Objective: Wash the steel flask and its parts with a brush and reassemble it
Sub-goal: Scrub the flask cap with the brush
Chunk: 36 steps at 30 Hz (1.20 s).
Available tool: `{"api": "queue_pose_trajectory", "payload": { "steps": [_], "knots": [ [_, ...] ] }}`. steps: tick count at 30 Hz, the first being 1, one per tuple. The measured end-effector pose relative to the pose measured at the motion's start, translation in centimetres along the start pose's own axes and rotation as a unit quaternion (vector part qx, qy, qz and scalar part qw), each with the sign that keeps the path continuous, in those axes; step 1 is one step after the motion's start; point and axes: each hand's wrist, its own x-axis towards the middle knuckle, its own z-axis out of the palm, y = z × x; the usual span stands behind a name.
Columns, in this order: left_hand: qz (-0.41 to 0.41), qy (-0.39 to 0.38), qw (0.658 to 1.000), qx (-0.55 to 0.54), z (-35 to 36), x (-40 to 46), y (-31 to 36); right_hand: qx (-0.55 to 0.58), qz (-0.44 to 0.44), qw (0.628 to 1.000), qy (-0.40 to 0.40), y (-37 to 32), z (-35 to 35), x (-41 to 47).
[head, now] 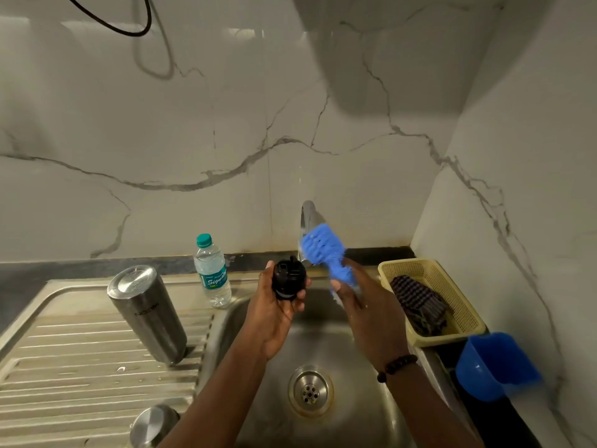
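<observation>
Yellow basket (pixel 465 321) holds what looks like dark checked cloth (pixel 420 305).

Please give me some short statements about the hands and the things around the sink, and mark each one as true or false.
1. The left hand holds a black stopper. True.
2. The right hand holds a yellow sponge. False: it grips a blue brush.
3. The steel flask lies in the sink bowl. False: it stands upside down on the draining board.
4. A dark cloth lies in the yellow basket. True.
5. The water bottle has a green cap. True.
</observation>
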Motion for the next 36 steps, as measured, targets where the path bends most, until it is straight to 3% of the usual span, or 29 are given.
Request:
{"api": "queue_pose_trajectory", "payload": {
  "steps": [3, 6, 9, 11, 13, 14, 17, 21, 24, 29, 33, 36],
  "knots": [
    [-0.012, 0.008, 1.0, 0.0, 0.0, 0.3, 0.2, 0.062, -0.006, 0.998, 0.024, -1.1, -0.3, -0.2],
    [-0.02, 0.017, 1.0, 0.001, 0.4, 0.5, 0.7, -0.005, -0.021, 1.0, -0.02, -0.9, 0.0, -0.4],
    [-0.029, 0.011, 0.999, 0.01, 0.6, 0.5, 1.2, 0.04, 0.03, 0.997, 0.057, -0.3, -0.6, 0.1],
    [-0.023, 0.022, 0.999, 0.024, 0.6, 0.5, 1.4, 0.066, -0.019, 0.997, 0.03, -0.9, -0.9, -0.2],
    [-0.015, 0.037, 0.999, 0.034, 0.7, 0.7, 1.3, 0.003, -0.063, 0.998, -0.026, -0.7, -0.4, -0.5],
    [-0.017, 0.039, 0.999, 0.034, 0.7, 0.7, 1.1, -0.025, -0.038, 0.998, -0.031, -0.4, -0.3, -0.2],
    [-0.012, 0.033, 0.998, 0.053, 0.7, 0.5, 1.0, -0.006, 0.004, 0.999, 0.035, -0.1, -0.4, 0.1],
    [0.025, 0.091, 0.99, 0.106, 1.3, 0.3, 1.0, -0.046, -0.119, 0.992, -0.024, -1.2, 0.0, -0.9],
    [0.049, 0.143, 0.981, 0.123, 1.1, 0.7, 0.5, -0.082, -0.057, 0.995, 0.007, -1.0, 0.0, -0.1],
    [0.131, 0.168, 0.926, 0.313, -1.2, 0.6, -0.6, -0.159, -0.179, 0.969, -0.055, -2.5, -0.1, -0.1],
    [0.206, 0.198, 0.864, 0.414, -1.4, 0.6, -0.5, -0.138, -0.096, 0.978, -0.12, -4.2, -1.3, 1.9],
    [0.215, 0.174, 0.865, 0.418, -2.2, 0.6, -0.4, -0.118, -0.045, 0.97, -0.21, -4.0, -2.5, 4.2]
  ]
}}
